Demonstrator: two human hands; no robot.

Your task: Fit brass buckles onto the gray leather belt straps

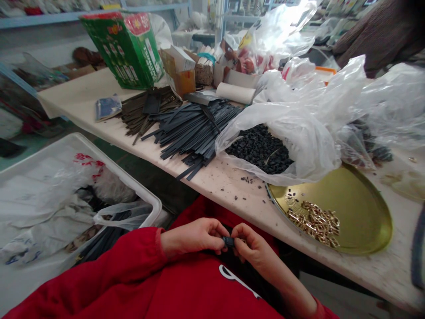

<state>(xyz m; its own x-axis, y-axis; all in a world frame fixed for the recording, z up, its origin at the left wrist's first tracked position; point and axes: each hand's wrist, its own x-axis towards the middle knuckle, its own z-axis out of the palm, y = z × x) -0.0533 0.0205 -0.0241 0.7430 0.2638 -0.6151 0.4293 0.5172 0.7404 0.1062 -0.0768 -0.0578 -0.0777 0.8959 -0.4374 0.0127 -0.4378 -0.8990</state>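
My left hand point(195, 236) and my right hand point(254, 248) meet over my lap in front of my red top, below the table edge. Both pinch a small black piece point(228, 241) between their fingertips. A dark strap seems to run down from it, partly hidden by my hands. On the table just beyond lies a round gold tray point(361, 212) holding a heap of small gold metal clips point(315, 221). Behind it an open clear plastic bag point(308, 146) holds a pile of small black pieces point(262, 148).
A spread of black strips point(194, 128) and darker brown strips point(142, 110) covers the table's middle, with a green carton point(124, 46) and small boxes behind. A white bin point(40, 164) with plastic bags stands at my left. More clear bags lie at the right.
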